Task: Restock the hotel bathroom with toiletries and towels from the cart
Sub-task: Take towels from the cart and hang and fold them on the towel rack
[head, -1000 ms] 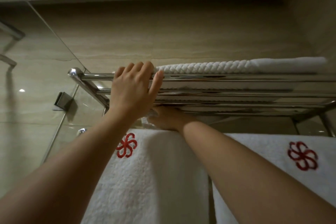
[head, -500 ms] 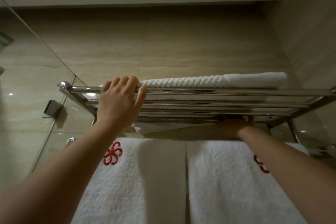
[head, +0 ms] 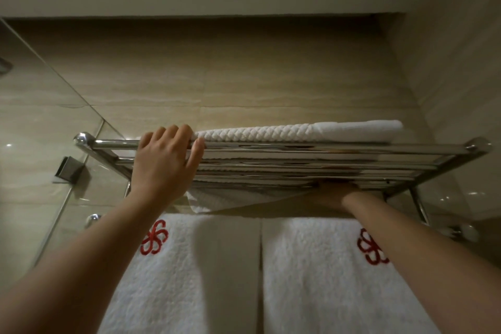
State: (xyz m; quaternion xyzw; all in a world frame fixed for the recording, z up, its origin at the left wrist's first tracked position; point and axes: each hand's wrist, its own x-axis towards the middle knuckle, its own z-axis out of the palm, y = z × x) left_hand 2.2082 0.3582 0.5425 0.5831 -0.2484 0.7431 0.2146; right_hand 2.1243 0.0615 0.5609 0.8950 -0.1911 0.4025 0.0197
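Note:
A chrome towel rack (head: 339, 150) is fixed to the tiled wall above me. On its shelf lies a folded white towel (head: 298, 132) with a woven texture. My left hand (head: 165, 163) curls over the front rail, fingers on the towel's left end and thumb along the bar. Under the shelf, a loose white corner of cloth (head: 208, 200) sags through the bars. My right hand (head: 333, 192) reaches up under the shelf's right half, its fingers hidden behind the bars. Two white towels with red flower emblems, the left hanging towel (head: 168, 279) and the right hanging towel (head: 325, 279), hang side by side below.
A glass shower panel (head: 40, 144) with a metal clamp (head: 69, 171) stands close on the left. The side wall (head: 455, 89) closes in on the right, and a ceiling ledge runs above the rack.
My right hand has slid from the left to the right under the shelf. My left hand stays on the folded towel's left end. The view has pulled back a little.

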